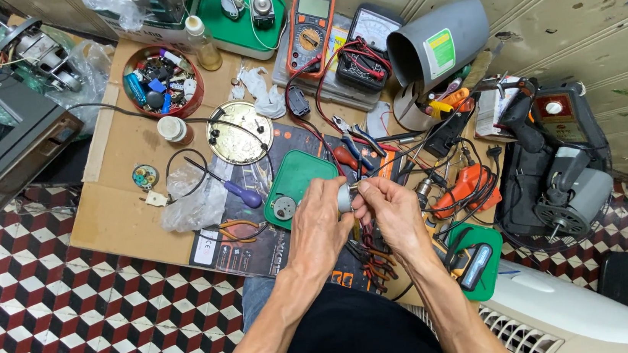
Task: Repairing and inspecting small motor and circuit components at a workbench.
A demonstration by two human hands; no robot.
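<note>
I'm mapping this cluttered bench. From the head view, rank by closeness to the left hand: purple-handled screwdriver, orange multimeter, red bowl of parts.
From the left hand:
1. Purple-handled screwdriver, just up-left.
2. Orange multimeter, straight up, near the wall.
3. Red bowl of parts, far upper left.

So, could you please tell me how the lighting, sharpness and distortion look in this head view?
Head view: lighting is even and bright, with only soft shadows under the left hand and right hand; the small grey part they hold is sharp enough to make out; the round brass disc shows mild glare; wide-angle distortion bends the tiled floor at the edges.
</note>
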